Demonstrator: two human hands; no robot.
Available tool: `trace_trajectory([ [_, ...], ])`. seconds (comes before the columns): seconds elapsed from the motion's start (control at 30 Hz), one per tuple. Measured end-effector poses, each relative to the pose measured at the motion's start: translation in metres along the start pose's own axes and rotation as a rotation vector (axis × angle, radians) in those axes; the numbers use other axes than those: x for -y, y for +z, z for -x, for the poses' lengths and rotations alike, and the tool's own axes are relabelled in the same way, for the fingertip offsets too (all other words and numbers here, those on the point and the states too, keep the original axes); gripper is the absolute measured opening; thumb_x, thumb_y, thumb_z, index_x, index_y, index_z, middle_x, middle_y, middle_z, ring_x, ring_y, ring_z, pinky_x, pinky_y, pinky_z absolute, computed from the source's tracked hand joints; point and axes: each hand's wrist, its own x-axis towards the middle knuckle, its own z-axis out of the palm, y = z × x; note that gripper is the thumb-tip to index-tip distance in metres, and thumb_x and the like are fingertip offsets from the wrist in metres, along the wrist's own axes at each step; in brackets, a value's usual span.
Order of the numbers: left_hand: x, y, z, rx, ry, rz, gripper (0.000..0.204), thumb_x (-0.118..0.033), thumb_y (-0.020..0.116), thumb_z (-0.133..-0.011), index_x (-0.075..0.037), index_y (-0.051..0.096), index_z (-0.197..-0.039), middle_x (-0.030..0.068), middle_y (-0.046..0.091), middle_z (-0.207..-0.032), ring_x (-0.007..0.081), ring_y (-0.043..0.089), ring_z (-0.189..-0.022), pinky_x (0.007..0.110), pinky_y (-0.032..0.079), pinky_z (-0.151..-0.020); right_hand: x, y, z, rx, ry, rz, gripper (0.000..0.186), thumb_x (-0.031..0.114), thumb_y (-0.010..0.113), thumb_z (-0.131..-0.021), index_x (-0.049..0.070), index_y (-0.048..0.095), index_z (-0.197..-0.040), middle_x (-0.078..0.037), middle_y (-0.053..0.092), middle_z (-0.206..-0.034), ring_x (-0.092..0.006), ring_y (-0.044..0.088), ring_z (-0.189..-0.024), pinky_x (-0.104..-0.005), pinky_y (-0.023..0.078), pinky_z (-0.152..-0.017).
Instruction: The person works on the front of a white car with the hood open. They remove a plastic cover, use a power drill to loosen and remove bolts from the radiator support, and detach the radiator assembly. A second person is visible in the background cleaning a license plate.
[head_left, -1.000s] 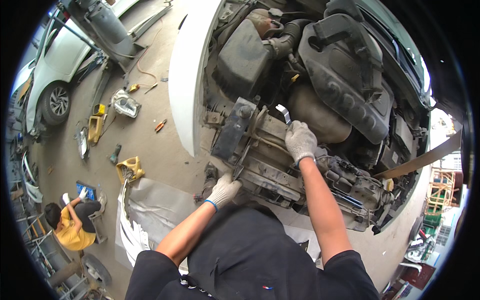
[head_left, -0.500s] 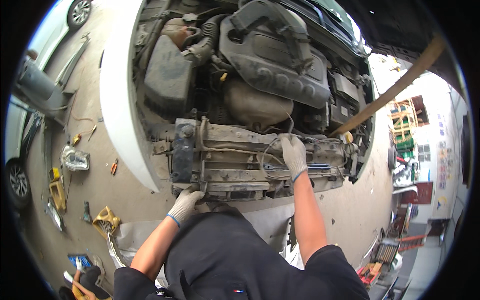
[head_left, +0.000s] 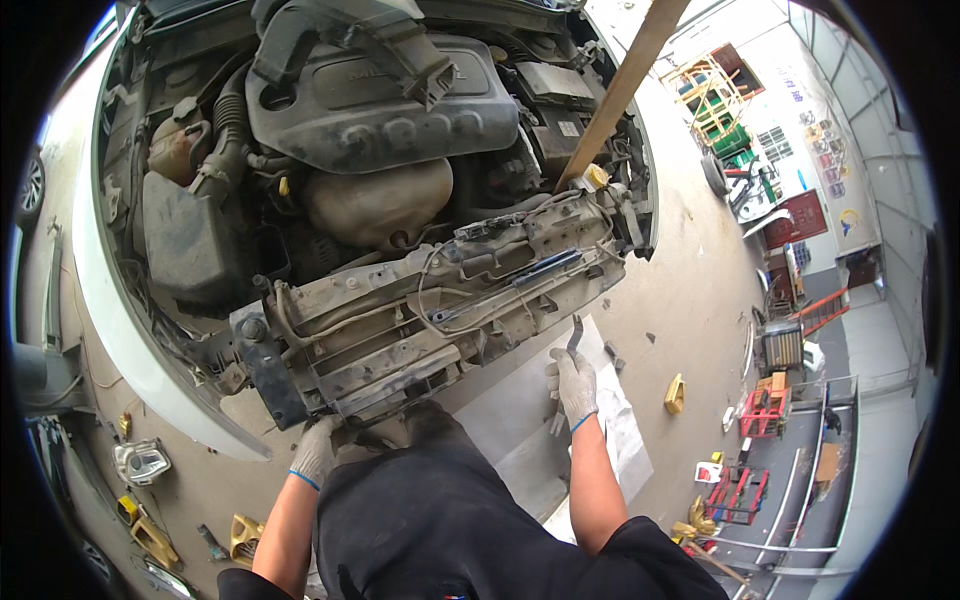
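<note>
My left hand (head_left: 316, 455), in a pale knitted glove with a blue cuff, grips the lower left corner of the car's dirty front crossmember panel (head_left: 400, 370). Some of its fingertips are hidden behind the panel's edge. My right hand (head_left: 575, 388), gloved the same way, is closed around a dark bent metal bar (head_left: 576, 332) whose hooked end sticks up past the fingers. That hand hangs apart from the panel, over a white sheet (head_left: 610, 425) on the floor. A loop of thin cable (head_left: 425, 290) lies across the panel.
Behind the panel sits the engine bay with its grey engine cover (head_left: 390, 100). A wooden prop (head_left: 625, 90) rises from its right side. At left lie a detached headlight (head_left: 142, 460) and yellow parts (head_left: 152, 540). A yellow piece (head_left: 675, 393) and red racks (head_left: 738, 495) stand at right.
My right hand has come away from the top of the panel, down and toward me, with the bar in it. My left hand stays at the panel's corner. The view has turned right.
</note>
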Motion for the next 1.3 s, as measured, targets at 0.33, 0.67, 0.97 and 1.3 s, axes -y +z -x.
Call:
trace_trajectory([
  [0.33, -0.066, 0.096, 0.116, -0.358, 0.257, -1.133, 0.026, -0.023, 0.065, -0.085, -0.004, 0.073, -0.1, 0.0151, 0.074, -0.09, 0.0282, 0.072, -0.09, 0.038, 0.055, -0.081, 0.104, 0.044, -0.002, 0.374, -0.553, -0.111, 0.026, 0.02, 0.057, -0.102, 0.001, 0.074, -0.104, -0.003, 0.072, -0.084, -0.0101, 0.064, -0.074, -0.0271, 0.05, -0.067],
  [0.67, -0.002, 0.186, 0.123, -0.615, 0.601, -0.838, 0.015, -0.015, 0.067, -0.093, 0.0, 0.064, -0.096, 0.0072, 0.064, -0.072, 0.0117, 0.055, -0.065, 0.029, 0.047, -0.062, 0.112, 0.134, 0.018, 1.258, -1.026, -0.029, 0.039, 0.034, 0.058, -0.096, 0.004, 0.068, -0.118, -0.018, 0.071, -0.103, -0.0307, 0.07, -0.091, -0.0411, 0.054, -0.083],
  [0.97, 0.229, 0.032, 0.166, -1.269, 0.258, -0.878, 0.032, -0.026, 0.062, -0.085, 0.004, 0.056, -0.077, 0.0264, 0.059, -0.072, 0.0413, 0.055, -0.067, 0.05, 0.045, -0.07, 0.142, 0.171, -0.153, 0.635, -1.206, 0.451, 0.033, 0.02, 0.054, -0.092, 0.009, 0.06, -0.122, -0.02, 0.066, -0.117, -0.0401, 0.067, -0.1, -0.0485, 0.054, -0.087],
  [1.3, 0.275, 0.059, 0.192, -1.252, 0.016, -0.657, 0.031, -0.028, 0.061, -0.082, 0.003, 0.062, -0.077, 0.0185, 0.062, -0.066, 0.0304, 0.062, -0.063, 0.043, 0.049, -0.064, 0.13, 0.179, -0.152, 0.607, -1.238, 0.359, 0.029, 0.021, 0.056, -0.092, 0.011, 0.066, -0.117, -0.016, 0.068, -0.114, -0.039, 0.067, -0.097, -0.048, 0.054, -0.087],
])
